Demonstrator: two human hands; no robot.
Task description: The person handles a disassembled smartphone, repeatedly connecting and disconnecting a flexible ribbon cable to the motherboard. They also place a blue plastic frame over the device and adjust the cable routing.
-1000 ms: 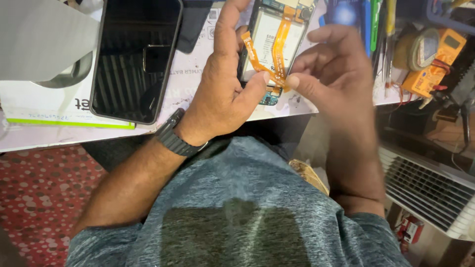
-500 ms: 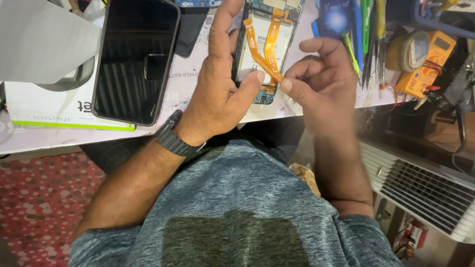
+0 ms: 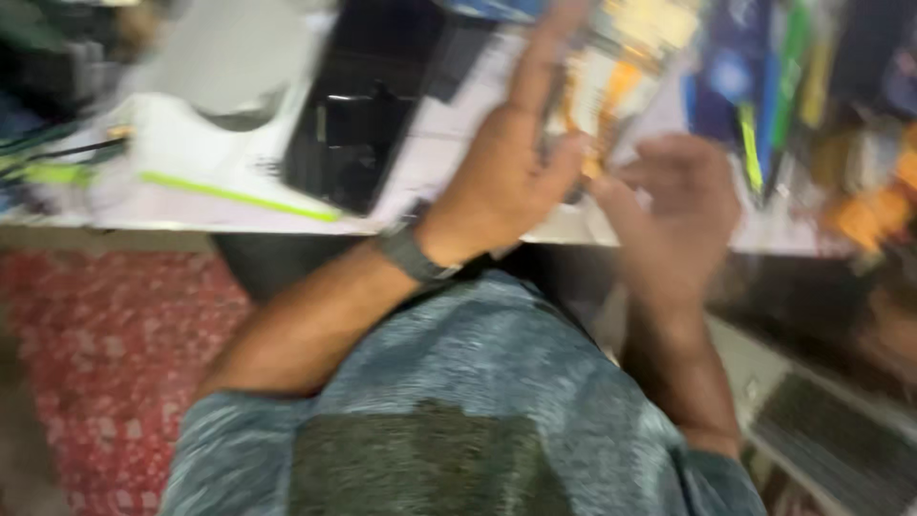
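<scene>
A: Start big. What's there?

B: A white surface (image 3: 287,215) along the top, a red patterned floor (image 3: 105,344) below, and a grey-blue shirt (image 3: 458,401) in the foreground. A dark phone (image 3: 358,124) lies flat on the surface, left of the hands. The whole view is blurred.

A: And the hands?

B: The left hand (image 3: 506,182), a dark watch (image 3: 413,256) at its wrist, grips an opened phone (image 3: 597,96) above the surface edge, fingers stretched up behind it, thumb at the front. The right hand (image 3: 673,205) sits just beside it, fingers pinched narrow at an orange ribbon (image 3: 611,115) on the phone's face; whether it actually holds the ribbon, I cannot tell.

A: What could go wrong?

B: In my judgement, a hard tug could crease or tear the ribbon. A loosened left hand might also let the phone drop over the edge.
</scene>
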